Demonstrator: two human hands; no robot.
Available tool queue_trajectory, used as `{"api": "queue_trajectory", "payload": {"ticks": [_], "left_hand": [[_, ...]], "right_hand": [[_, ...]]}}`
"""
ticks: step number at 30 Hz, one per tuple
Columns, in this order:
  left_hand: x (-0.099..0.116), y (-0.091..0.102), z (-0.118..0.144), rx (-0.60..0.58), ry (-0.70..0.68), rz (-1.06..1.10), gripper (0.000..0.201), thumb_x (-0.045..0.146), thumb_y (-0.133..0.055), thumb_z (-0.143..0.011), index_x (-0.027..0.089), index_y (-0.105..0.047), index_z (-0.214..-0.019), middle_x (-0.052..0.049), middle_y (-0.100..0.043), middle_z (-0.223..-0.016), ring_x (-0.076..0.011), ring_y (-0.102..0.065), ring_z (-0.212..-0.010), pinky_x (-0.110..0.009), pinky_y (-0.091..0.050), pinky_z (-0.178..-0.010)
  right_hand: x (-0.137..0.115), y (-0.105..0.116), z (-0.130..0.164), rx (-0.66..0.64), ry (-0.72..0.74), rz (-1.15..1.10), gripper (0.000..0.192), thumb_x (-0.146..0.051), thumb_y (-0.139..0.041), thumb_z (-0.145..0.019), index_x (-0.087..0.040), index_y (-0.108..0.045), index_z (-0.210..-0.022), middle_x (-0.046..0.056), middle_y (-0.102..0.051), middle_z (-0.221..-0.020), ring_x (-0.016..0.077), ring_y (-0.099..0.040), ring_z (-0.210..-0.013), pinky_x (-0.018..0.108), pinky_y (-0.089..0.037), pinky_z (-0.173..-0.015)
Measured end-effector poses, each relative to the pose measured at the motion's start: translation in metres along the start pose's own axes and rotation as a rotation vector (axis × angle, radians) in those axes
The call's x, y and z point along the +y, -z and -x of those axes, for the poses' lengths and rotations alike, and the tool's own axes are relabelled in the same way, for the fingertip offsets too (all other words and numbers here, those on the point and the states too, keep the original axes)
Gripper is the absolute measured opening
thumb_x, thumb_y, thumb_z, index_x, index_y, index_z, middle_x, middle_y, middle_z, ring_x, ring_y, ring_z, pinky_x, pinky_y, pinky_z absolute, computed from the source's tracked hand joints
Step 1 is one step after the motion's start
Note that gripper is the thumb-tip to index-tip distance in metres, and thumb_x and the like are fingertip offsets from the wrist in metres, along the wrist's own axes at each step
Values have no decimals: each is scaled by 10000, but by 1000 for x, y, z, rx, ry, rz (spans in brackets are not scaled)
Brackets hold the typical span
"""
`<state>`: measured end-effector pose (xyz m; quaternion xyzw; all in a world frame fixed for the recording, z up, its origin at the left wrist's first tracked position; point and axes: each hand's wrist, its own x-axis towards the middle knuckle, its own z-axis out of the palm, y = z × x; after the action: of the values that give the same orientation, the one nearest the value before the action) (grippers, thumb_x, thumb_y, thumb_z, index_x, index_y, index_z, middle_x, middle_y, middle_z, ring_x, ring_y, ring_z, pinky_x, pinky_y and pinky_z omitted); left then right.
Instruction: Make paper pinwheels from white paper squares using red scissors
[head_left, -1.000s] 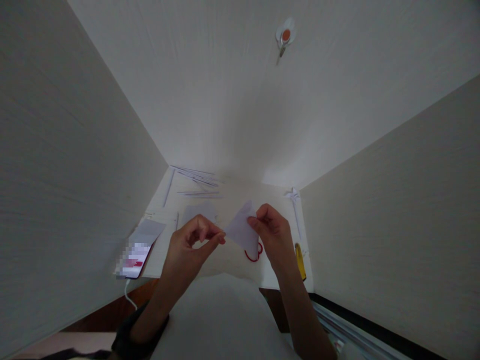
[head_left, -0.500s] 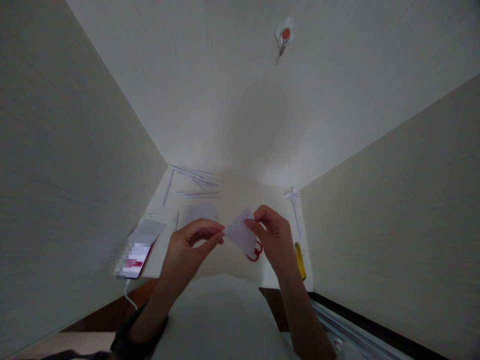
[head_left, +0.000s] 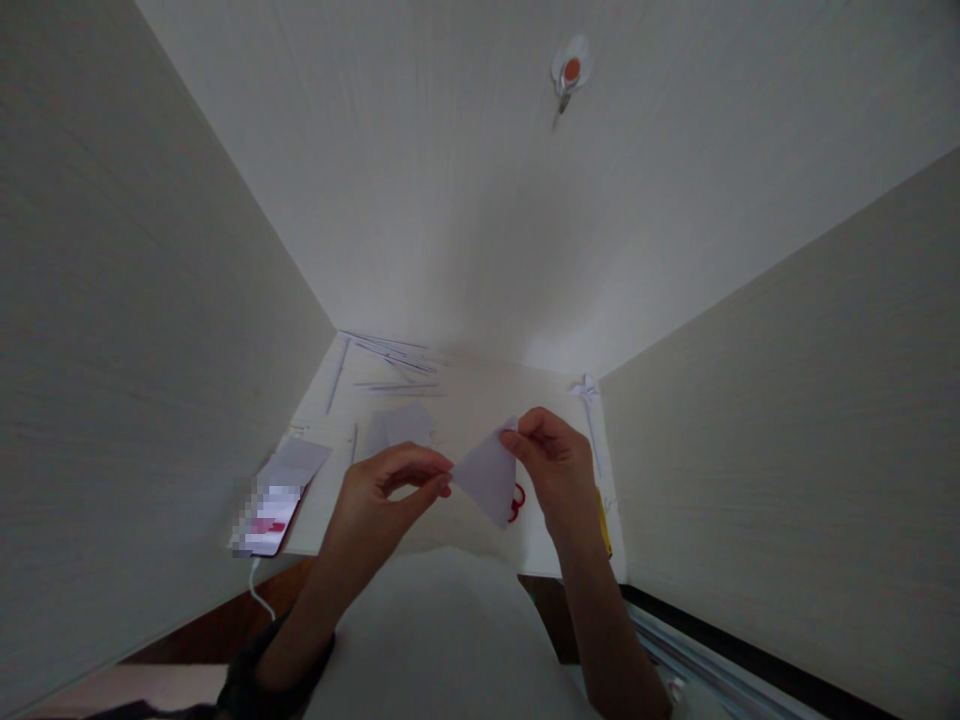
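Note:
A small white sheet of paper [head_left: 489, 478], triangular in outline, is held in the air between both hands. My left hand [head_left: 396, 492] pinches its left corner between thumb and fingers. At the upper right corner my right hand [head_left: 551, 455] grips it with thumb and forefinger. Behind the paper's right edge show red scissor handles [head_left: 517, 502]; the blades are hidden. More white paper pieces [head_left: 409, 424] lie on the table just beyond my left hand.
Thin white paper sticks [head_left: 390, 350] lie at the table's back left. A lit phone [head_left: 274, 520] with a cable is at the left edge. Right of my right wrist is a partly hidden yellow tool [head_left: 604, 525]. A white paper flower on a stem [head_left: 587, 390] rests back right.
My right hand has shifted slightly right with its corner of the paper, and the sheet looks more stretched out. My left hand has moved slightly down and right, still pinching.

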<state>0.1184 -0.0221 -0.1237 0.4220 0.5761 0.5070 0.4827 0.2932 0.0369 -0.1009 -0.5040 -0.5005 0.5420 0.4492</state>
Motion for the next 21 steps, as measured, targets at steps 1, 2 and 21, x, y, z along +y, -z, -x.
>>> {"api": "queue_trajectory", "payload": {"ticks": [1, 2, 21], "left_hand": [[0, 0, 0, -3, 0, 1, 79, 135, -747, -702, 207, -736, -731, 34, -717, -704, -108, -701, -630, -170, -574, -656], [1, 0, 0, -5, -1, 1, 80, 133, -745, -702, 208, -735, -729, 36, -716, -705, -104, -699, -627, -166, -572, -657], [4, 4, 2, -41, 24, -50, 56, 143, -738, -697, 191, -724, -722, 13, -722, -680, -137, -708, -609, -204, -587, -631]], "right_hand": [[0, 0, 1, 15, 0, 1, 149, -221, -721, -711, -218, -629, -594, -73, -590, -576, 105, -518, -593, 243, -392, -618], [1, 0, 1, 25, -1, 2, 154, -218, -728, -704, -217, -631, -584, -74, -593, -569, 103, -518, -588, 243, -392, -617], [4, 0, 1, 68, 34, -24, 101, -254, -739, -739, -220, -675, -669, -27, -676, -663, 141, -604, -666, 275, -469, -677]]}}
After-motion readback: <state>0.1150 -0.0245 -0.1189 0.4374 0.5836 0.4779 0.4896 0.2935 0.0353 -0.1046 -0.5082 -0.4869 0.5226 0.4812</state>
